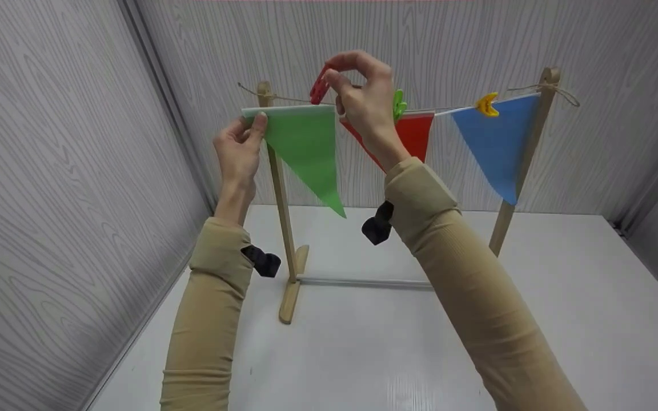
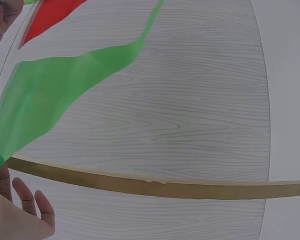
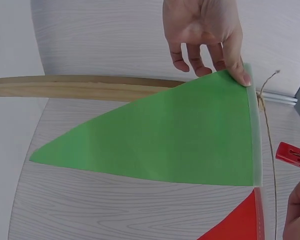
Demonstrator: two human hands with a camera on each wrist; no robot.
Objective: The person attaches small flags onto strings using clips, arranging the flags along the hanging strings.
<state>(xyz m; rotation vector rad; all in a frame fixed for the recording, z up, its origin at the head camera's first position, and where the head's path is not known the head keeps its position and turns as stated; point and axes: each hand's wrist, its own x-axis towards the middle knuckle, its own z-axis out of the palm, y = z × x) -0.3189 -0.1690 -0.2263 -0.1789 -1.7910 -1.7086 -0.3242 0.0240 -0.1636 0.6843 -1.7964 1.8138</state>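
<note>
My left hand [image 1: 239,149] pinches the upper left corner of a green triangular pennant [image 1: 306,134], thumb in front. The pennant hangs point down, its white top edge close to the twine [image 3: 271,150]. Above that edge my right hand [image 1: 366,94] pinches a red clothespin [image 1: 320,84], tilted, its lower end right by the twine in the head view. A red pennant [image 1: 414,134] hangs beside the green one, partly behind my right wrist, with a green clip [image 1: 399,104] at its top. Further right, a yellow moon-shaped clip [image 1: 487,105] sits at the corner of a blue pennant [image 1: 497,140].
The twine is tied between two wooden posts, the left post [image 1: 281,200] and the right post [image 1: 526,165]. A pale crossbar [image 1: 363,282] joins them low down, with a wooden foot [image 1: 292,297] on the white table [image 1: 329,348]. Wood-grain panels [image 1: 106,171] stand around.
</note>
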